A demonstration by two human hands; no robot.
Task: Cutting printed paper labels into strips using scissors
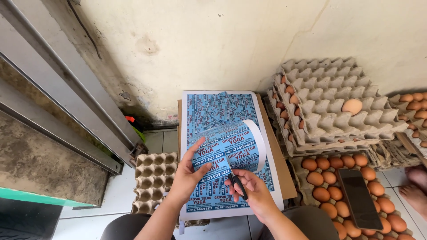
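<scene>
My left hand [189,175] pinches the lower left of a curled blue printed label sheet [231,149], thumb on top and index finger raised. My right hand [253,191] grips a black-handled cutting tool [237,183], which looks like scissors or a knife, set against the sheet's lower edge. Under the curled sheet lies a larger blue label sheet [222,113] on a brown cardboard board [280,164]. Several small cut blue labels [222,104] are piled at its far end.
An empty grey egg tray [153,180] lies to the left. Stacked egg trays [329,104] with one egg on top stand at the right. A tray of brown eggs [329,186] carries a black phone [359,199]. Bare feet [416,186] show at the far right. A wall is behind.
</scene>
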